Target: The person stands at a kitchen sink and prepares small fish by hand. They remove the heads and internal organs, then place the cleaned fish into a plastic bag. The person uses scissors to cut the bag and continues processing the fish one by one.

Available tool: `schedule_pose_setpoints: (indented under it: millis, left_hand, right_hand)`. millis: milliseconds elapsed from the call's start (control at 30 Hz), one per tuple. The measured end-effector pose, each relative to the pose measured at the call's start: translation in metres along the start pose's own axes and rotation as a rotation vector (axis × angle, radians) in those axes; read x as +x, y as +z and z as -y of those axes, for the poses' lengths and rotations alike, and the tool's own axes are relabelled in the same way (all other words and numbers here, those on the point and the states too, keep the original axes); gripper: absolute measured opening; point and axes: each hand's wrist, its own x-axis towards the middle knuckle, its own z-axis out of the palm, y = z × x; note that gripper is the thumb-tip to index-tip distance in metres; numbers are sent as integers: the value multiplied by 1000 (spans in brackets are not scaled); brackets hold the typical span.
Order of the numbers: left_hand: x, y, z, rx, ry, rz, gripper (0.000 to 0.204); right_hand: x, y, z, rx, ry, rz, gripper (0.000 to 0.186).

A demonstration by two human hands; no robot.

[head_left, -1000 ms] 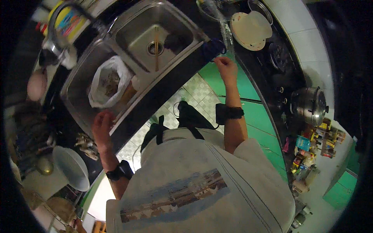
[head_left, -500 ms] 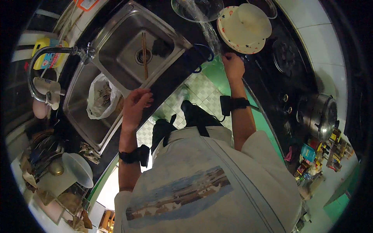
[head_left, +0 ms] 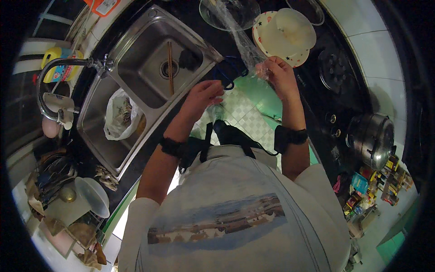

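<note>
My right hand [head_left: 283, 75] pinches a crumpled clear plastic film [head_left: 247, 50], which stretches up over a glass bowl [head_left: 213, 13] on the black counter. My left hand [head_left: 203, 99] is beside the sink's front edge, fingers curled; what they hold, if anything, I cannot make out. Just behind my hands is a looped dark blue cord or handle [head_left: 231, 84]. Right of the film, a pale round item [head_left: 294, 34] lies on a star-patterned plate [head_left: 267, 43].
The double steel sink [head_left: 154, 95] contains chopsticks [head_left: 170, 68] and a white bag [head_left: 113, 120], below a faucet [head_left: 50, 65]. A steel pot [head_left: 376, 140] and stove [head_left: 331, 68] stand right, near piled packets [head_left: 362, 181]. Bowls [head_left: 93, 197] and utensils crowd the lower left.
My left hand has risen and moved right from the sink's lower edge toward my right hand, its fingers now more curled. My right hand has shifted slightly right and grips the film.
</note>
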Motion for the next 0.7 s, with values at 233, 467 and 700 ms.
schedule_pose_setpoints:
  millis: [233,467,700]
  left_hand:
    - [10,12,7,-314,-107,243,37]
    - [-17,-27,-6,-484,144,-13,10]
    - [-66,-69,-13,11,475,-556,9]
  right_hand:
    - [-17,47,15,10,-19,40,11]
    - [-30,80,-12,-87,-58,-34,14]
    - [-68,137,-64,-88,-91,90,9]
